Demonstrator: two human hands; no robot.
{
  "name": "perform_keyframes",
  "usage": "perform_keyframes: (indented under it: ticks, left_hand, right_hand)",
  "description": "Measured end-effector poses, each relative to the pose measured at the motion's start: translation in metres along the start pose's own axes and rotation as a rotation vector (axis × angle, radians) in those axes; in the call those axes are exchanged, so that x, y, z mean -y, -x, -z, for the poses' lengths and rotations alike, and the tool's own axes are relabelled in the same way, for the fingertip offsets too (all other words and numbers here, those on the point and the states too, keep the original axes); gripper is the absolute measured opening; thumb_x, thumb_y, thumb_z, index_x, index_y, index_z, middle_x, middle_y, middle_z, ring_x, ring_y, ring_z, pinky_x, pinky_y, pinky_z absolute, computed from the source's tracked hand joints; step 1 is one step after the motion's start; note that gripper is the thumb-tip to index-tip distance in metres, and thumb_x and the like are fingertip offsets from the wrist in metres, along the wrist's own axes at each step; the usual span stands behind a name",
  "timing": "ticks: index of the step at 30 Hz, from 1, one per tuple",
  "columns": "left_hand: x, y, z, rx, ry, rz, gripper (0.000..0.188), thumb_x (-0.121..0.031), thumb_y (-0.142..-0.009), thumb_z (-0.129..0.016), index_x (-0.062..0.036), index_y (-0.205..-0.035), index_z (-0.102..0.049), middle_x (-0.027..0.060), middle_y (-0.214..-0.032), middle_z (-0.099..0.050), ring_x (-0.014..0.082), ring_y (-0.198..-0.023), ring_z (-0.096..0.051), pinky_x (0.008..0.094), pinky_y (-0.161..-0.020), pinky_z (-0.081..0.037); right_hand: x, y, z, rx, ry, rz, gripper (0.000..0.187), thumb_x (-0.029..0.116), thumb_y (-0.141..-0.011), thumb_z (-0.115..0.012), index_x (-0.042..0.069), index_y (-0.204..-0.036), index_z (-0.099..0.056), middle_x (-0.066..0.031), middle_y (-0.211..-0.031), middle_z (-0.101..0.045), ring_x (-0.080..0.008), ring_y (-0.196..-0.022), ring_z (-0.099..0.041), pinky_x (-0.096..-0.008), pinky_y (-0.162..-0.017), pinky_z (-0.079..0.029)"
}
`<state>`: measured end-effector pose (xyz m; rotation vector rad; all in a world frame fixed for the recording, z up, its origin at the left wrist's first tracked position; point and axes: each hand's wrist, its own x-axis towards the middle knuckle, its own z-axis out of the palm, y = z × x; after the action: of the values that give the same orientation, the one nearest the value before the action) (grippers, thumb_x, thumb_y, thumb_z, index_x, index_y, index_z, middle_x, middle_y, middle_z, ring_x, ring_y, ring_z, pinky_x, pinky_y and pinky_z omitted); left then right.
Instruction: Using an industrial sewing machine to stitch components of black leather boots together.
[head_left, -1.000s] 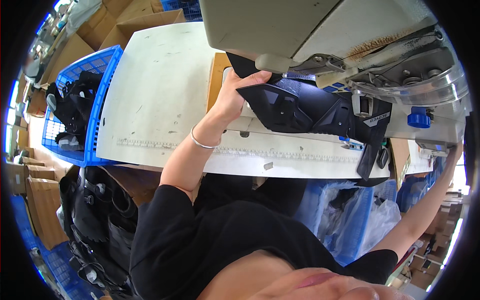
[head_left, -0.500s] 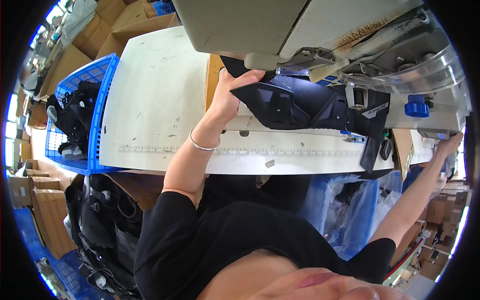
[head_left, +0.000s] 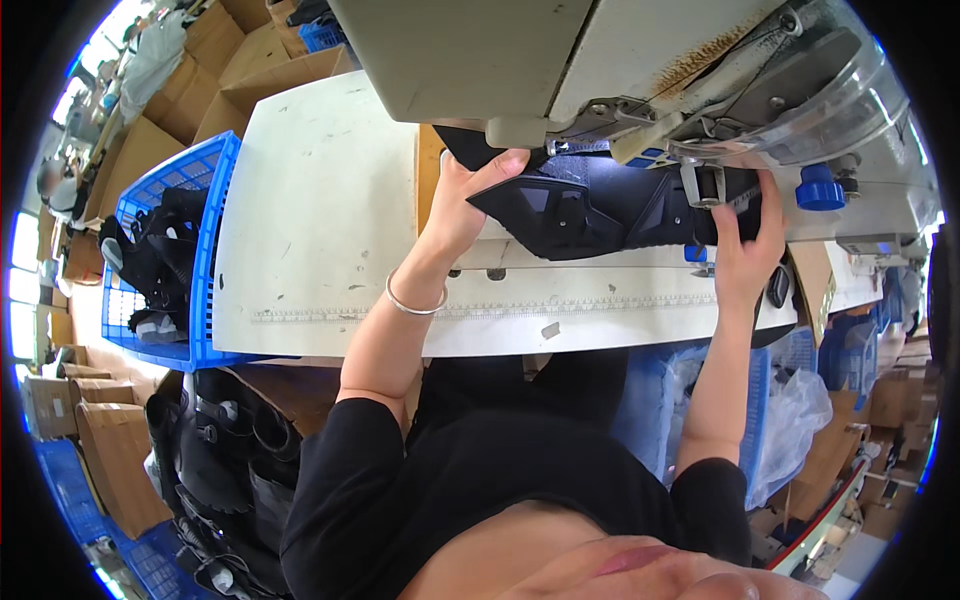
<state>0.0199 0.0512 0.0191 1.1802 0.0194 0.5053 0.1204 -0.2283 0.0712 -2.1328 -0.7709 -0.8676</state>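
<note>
A black protective guard (head_left: pixel 590 215) with moulded shell panels lies under the head of a sewing machine (head_left: pixel 470 60), where a lamp lights its far edge. My left hand (head_left: pixel 465 205) grips the guard's left end, thumb on top and fingers mostly hidden beneath. At the other end my right hand (head_left: pixel 750 250) has its thumb and fingers closed around the guard, just right of the presser parts. The needle point itself cannot be made out.
To the left, a blue crate (head_left: pixel 215 260) holds black gear. A printed ruler (head_left: pixel 520 306) runs along the white table (head_left: pixel 310 200). More black guards (head_left: pixel 220 470) hang below left. A blue knob (head_left: pixel 820 188) sticks out on the right, and lined blue bins (head_left: pixel 650 410) stand under the table.
My right hand has come in from the far right side of the machine and taken hold of the guard's right end. A hanging strap there no longer shows. My left hand keeps its grip.
</note>
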Motion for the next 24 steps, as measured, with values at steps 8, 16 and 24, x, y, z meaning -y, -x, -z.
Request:
perform_keyframes:
  ticks: [8, 16, 24]
  left_hand:
    - [0.014, -0.004, 0.007, 0.049, 0.225, 0.067, 0.024, -0.007, -0.088, -0.069, -0.0002, -0.109, -0.060, 0.0031, -0.100, -0.065, 0.0121, -0.094, -0.060, 0.0277, -0.089, -0.046]
    - [0.011, -0.004, 0.008, 0.091, 0.209, 0.062, 0.020, -0.007, -0.089, -0.068, -0.0012, -0.107, -0.062, 0.0012, -0.096, -0.064, 0.0106, -0.092, -0.060, 0.0264, -0.086, -0.046]
    - [-0.022, 0.024, -0.020, -0.056, -0.138, 0.201, 0.016, -0.019, -0.095, -0.061, -0.0030, -0.092, -0.060, 0.0016, -0.079, -0.063, 0.0107, -0.066, -0.058, 0.0255, -0.060, -0.046]
  right_hand:
    - [-0.009, 0.003, -0.010, -0.021, -0.287, -0.164, 0.052, 0.023, -0.080, -0.079, -0.002, -0.121, -0.061, -0.0130, -0.118, -0.064, -0.0221, -0.110, -0.056, -0.0330, -0.101, -0.038]
    - [-0.003, 0.002, -0.011, -0.035, -0.334, -0.155, 0.054, 0.020, -0.080, -0.079, -0.006, -0.123, -0.059, -0.0112, -0.118, -0.065, -0.0171, -0.107, -0.057, -0.0295, -0.100, -0.039]
    - [-0.082, -0.059, -0.058, 0.104, -0.075, -0.147, 0.031, 0.017, -0.081, -0.072, -0.002, -0.102, -0.062, -0.0113, -0.099, -0.065, -0.0255, -0.092, -0.059, -0.0349, -0.086, -0.045]
